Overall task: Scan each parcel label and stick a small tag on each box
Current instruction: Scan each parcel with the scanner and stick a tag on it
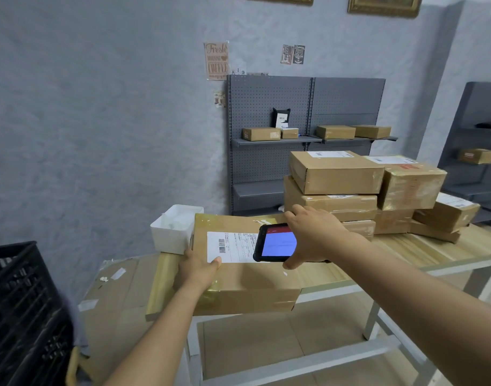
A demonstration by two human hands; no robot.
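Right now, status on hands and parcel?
Left hand grips parcel, thumb on label. Right hand grips scanner over label. Nothing blocking.

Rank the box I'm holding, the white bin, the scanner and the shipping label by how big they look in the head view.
1. Box
2. White bin, though it sits farther back, so its look may understate it
3. Shipping label and scanner: they look alike, and the scanner covers part of the label, so no ranking.

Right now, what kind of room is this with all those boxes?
Probably a parcel sorting room: labelled cardboard parcels are stacked on a table, more sit on grey shelves, and a hand holds a scanner.
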